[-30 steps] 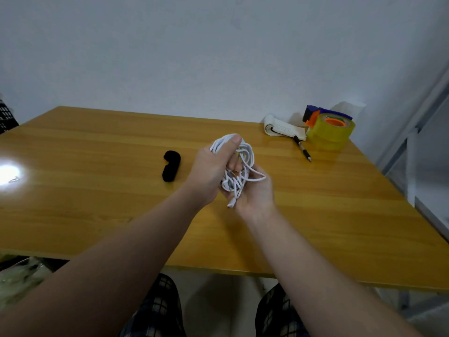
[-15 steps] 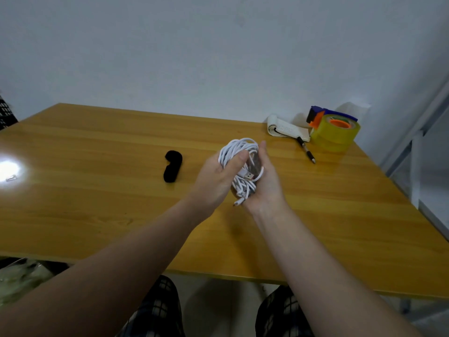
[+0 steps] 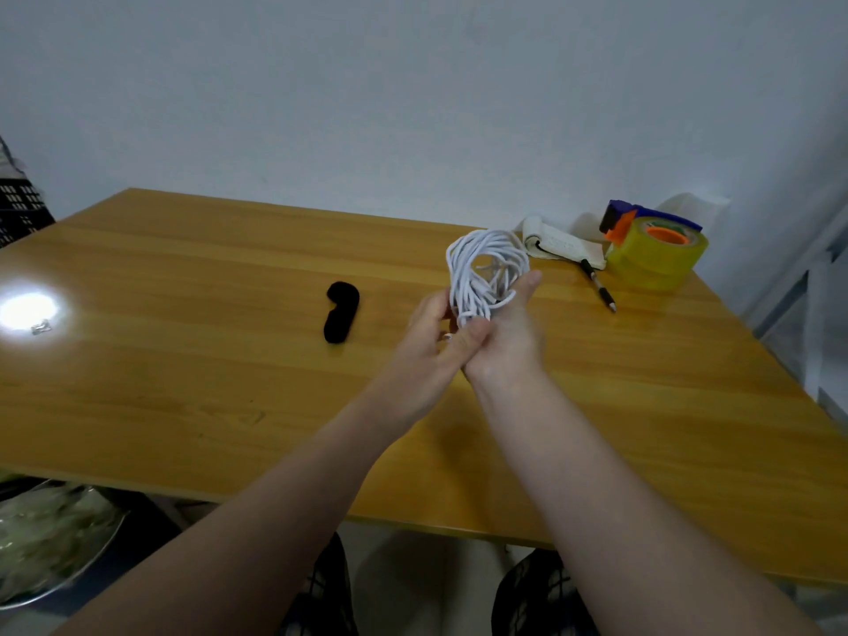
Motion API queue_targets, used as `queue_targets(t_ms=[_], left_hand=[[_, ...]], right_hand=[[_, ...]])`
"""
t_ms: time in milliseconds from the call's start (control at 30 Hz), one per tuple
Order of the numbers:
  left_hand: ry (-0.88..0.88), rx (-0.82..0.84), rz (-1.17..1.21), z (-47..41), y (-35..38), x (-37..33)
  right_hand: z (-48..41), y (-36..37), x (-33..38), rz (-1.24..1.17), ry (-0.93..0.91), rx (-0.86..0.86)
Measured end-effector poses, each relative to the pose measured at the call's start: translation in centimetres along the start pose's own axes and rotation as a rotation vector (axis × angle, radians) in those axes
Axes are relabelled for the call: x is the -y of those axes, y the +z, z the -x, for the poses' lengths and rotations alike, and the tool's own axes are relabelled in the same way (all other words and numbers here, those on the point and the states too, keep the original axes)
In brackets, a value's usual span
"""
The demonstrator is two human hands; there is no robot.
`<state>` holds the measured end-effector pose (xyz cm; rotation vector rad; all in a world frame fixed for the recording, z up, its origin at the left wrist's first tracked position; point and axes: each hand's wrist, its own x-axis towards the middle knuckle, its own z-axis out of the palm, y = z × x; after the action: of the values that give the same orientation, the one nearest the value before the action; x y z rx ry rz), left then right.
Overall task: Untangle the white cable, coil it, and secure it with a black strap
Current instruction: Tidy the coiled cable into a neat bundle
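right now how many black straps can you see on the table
1. The black strap lies loose on the wooden table, left of the hands and the white cable. None else visible.

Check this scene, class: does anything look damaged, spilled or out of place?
Nothing stands out. The white cable is coiled in both hands, and the black strap lies unused on the table.

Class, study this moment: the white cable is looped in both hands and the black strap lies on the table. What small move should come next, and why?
Probably the left hand should let go and reach for the black strap. The white cable already looks gathered into a coil, pinched at its base by both hands above the table, so the right hand could likely hold it alone. The strap lies untouched, to the left.
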<state>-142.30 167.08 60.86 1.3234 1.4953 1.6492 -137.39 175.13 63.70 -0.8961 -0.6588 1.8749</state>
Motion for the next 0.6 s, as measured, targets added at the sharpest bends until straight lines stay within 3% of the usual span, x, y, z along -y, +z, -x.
queue_targets(t_ms=[167,267,367,600], left_hand=[[-0.128,-0.154,0.082,-1.1,0.8,-1.1],[-0.284,-0.290,0.337,-1.5,1.3,-1.8],[-0.433,-0.304,0.582,-2.0,1.1,-2.3],[-0.343,-0.239,0.392,-2.1,0.3,-1.2]], right_hand=[[1.1,-0.4,-2.1,-0.002,-0.135,0.033],[1.3,-0.5,-3.6,0.155,-0.263,0.057],[1.9,-1.0,-4.4,0.322,-0.406,0.046],[2.3,-1.7,-5.1,0.409,-0.412,0.085]])
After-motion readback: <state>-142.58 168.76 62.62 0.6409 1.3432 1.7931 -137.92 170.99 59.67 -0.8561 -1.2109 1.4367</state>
